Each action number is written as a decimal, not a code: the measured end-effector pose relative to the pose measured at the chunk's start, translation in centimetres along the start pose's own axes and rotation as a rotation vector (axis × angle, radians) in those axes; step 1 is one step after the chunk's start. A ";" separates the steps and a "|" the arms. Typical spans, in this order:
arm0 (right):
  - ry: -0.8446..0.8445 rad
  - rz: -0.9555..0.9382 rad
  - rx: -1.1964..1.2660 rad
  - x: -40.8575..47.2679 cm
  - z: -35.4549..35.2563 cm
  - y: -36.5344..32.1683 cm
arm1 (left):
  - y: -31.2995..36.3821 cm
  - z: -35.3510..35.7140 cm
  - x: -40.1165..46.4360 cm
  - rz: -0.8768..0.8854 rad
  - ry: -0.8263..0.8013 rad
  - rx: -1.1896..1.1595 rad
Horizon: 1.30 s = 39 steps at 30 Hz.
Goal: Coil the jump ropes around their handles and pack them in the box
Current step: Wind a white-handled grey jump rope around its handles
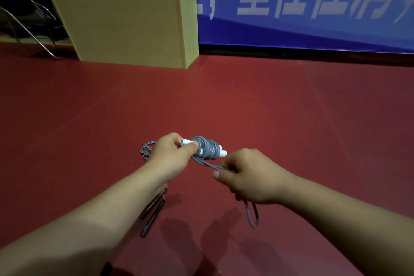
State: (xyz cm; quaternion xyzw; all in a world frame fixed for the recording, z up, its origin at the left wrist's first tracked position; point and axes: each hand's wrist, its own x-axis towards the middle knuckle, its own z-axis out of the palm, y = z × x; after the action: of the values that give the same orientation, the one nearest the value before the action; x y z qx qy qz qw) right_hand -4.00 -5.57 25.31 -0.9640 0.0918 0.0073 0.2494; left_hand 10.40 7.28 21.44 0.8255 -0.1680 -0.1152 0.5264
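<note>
My left hand (173, 152) grips a pair of white handles (221, 151) with grey rope (207, 148) wound around them in a thick bundle, held above the floor. My right hand (248, 175) is closed on the loose end of the same grey rope, which runs taut from the bundle into my fist. A short loop (252, 215) of it hangs below that hand. Two dark handles (153, 215) of another jump rope lie on the floor under my left forearm. A tangle of grey cord (146, 150) lies on the floor just left of my left hand.
A tall beige wooden box (125, 24) stands on the red floor (246, 101) at the back left, against a blue banner (302, 6) with white characters. A metal-framed chair (26, 20) sits at the far left.
</note>
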 end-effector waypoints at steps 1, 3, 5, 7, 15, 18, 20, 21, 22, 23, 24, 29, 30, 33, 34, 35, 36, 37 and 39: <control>0.008 0.005 0.004 0.0 0.0 0.1 | -0.2 0.0 0.1 0.004 -0.002 0.009; 0.015 0.018 0.020 0.1 0.1 0.2 | -0.4 0.1 0.2 0.023 -0.006 0.048; 0.038 0.032 0.036 0.2 0.1 0.3 | -0.5 0.0 0.3 0.038 -0.005 0.085; 0.087 0.039 0.048 0.2 0.0 0.5 | -0.6 -0.1 0.4 0.039 -0.005 0.095; 0.278 0.094 0.031 0.3 -1.1 1.8 | -0.5 0.0 -0.7 0.142 -0.214 0.286; 0.284 0.107 0.012 0.2 -1.5 2.4 | -0.4 0.2 -1.1 0.245 -0.315 0.401; 0.292 0.110 0.009 0.1 -1.8 2.7 | -0.2 0.3 -1.3 0.299 -0.345 0.447; 0.298 0.110 0.010 0.1 -1.9 2.8 | -0.1 0.3 -1.4 0.320 -0.357 0.456; 0.303 0.109 0.014 0.1 -1.9 2.9 | 0.0 0.3 -1.5 0.342 -0.367 0.462; 0.309 0.109 0.021 0.1 -1.9 2.9 | 0.1 0.4 -1.6 0.365 -0.382 0.464; 0.315 0.112 0.028 0.1 -2.0 3.1 | 0.2 0.4 -1.7 0.386 -0.401 0.457; 0.298 0.152 0.112 0.4 -2.3 4.5 | 0.9 0.3 -2.1 0.354 -0.586 0.234; 0.280 0.168 0.180 0.5 -2.2 4.8 | 1.0 0.2 -2.2 0.334 -0.622 0.167; 0.231 0.206 0.494 0.6 -2.0 4.9 | 1.6 -0.1 -2.5 0.245 -0.687 -0.029; 0.218 0.212 0.585 0.6 -1.9 4.9 | 1.8 -0.1 -2.6 0.206 -0.704 -0.092; 0.207 0.218 0.660 0.6 -1.9 4.9 | 2.2 -0.1 -2.7 0.165 -0.720 -0.147; 0.196 0.218 0.719 0.6 -2.0 4.8 | 2.4 -0.1 -2.8 0.121 -0.729 -0.201; 0.186 0.213 0.757 0.6 -2.0 4.7 | 2.7 -0.1 -3.0 0.072 -0.739 -0.267; 0.172 0.192 0.786 0.5 -2.1 4.5 | 3.2 -0.3 -3.2 -0.017 -0.773 -0.424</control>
State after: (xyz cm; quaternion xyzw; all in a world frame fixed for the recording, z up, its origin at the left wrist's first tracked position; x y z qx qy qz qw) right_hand -4.43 -10.53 24.96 -0.7797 0.1974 -0.0856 0.5880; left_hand 7.04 7.58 24.48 0.5970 -0.3182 -0.4517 0.5816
